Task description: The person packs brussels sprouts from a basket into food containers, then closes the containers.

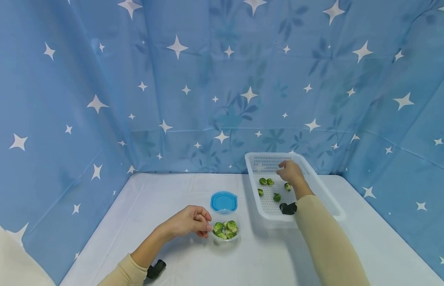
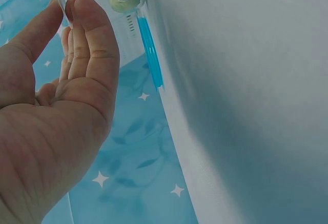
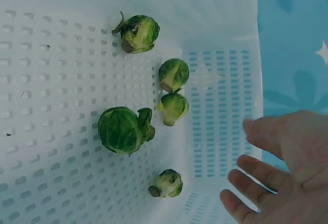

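Note:
My left hand (image 1: 193,222) pinches the rim of a small clear plastic container (image 1: 224,240) between thumb and fingers; the left wrist view shows the thumb (image 2: 43,26) on one side of the wall. Several Brussels sprouts (image 1: 231,226) fill the container, which stands on the white table. Over the far part of a white perforated basket (image 1: 256,198) hovers my right hand (image 1: 291,173), holding nothing, its fingers spread and slightly bent. Several Brussels sprouts lie scattered on the basket floor, among them a large one with a loose leaf (image 3: 120,130), below and beside the hand.
Just behind the container lies a blue lid (image 1: 223,201), flat on the white table (image 1: 186,262). The basket's high walls (image 1: 329,194) surround its sprouts. Blue star-patterned curtains (image 1: 207,99) hang at the back and both sides.

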Motion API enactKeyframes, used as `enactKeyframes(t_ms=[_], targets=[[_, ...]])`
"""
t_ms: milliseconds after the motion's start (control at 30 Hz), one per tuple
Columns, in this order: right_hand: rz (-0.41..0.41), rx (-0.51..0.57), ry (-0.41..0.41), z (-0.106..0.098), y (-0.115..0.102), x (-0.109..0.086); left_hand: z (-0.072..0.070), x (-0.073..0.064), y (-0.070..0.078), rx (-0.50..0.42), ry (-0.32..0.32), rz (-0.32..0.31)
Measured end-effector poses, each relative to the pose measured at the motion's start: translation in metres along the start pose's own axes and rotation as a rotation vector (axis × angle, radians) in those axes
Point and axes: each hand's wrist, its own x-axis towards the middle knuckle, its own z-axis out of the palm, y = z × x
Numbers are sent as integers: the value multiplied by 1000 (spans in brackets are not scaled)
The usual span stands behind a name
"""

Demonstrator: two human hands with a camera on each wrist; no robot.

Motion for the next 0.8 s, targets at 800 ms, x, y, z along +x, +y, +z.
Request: enactKeyframes(t_ms=[800], targets=[[165,35,-253,10,31,5,0,-1,1,-2,0,-1]])
